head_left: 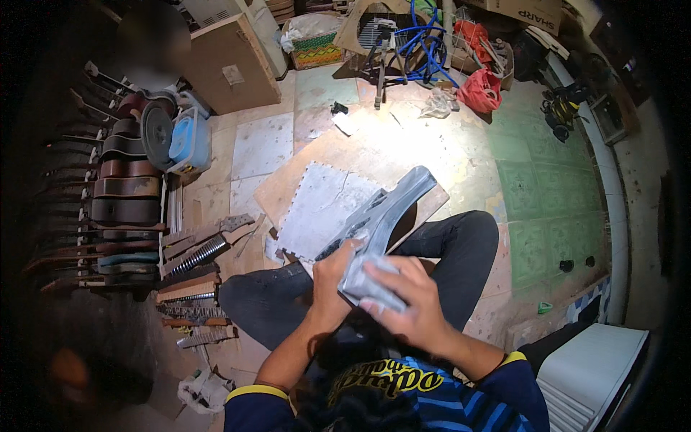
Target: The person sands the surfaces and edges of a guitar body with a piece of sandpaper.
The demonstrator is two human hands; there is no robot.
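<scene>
1. Over the lap, between two knees in dark trousers (461,245): a grey, unfinished guitar body (381,223), dusty and pale, held up off the floor.
2. Long axis running from lower left, near the chest, to upper right; the far end (421,176) pointing up and away toward the lit floor tiles (533,187).
3. Dark slots cut into the upper face, lined along that same axis.
4. Left hand (332,270): fingers curled round the near left edge of the body, closed on it in a firm grip.
5. Right hand (407,299): spread flat, pressing a grey pad (371,288), possibly abrasive paper or cloth, against the near end of the body; fingers only slightly bent, wrapped over the pad.
6. Beneath the body, on the floor: a pale foam mat (317,205) with a toothed edge, lying on a wooden board (374,155).
7. At the left: a row of guitar bodies (126,191) standing on edge, and a loose heap of guitar necks (194,263) beside them.
8. At the top: a red bag (481,90) and a blue hose (425,39), well apart from the hands.
</scene>
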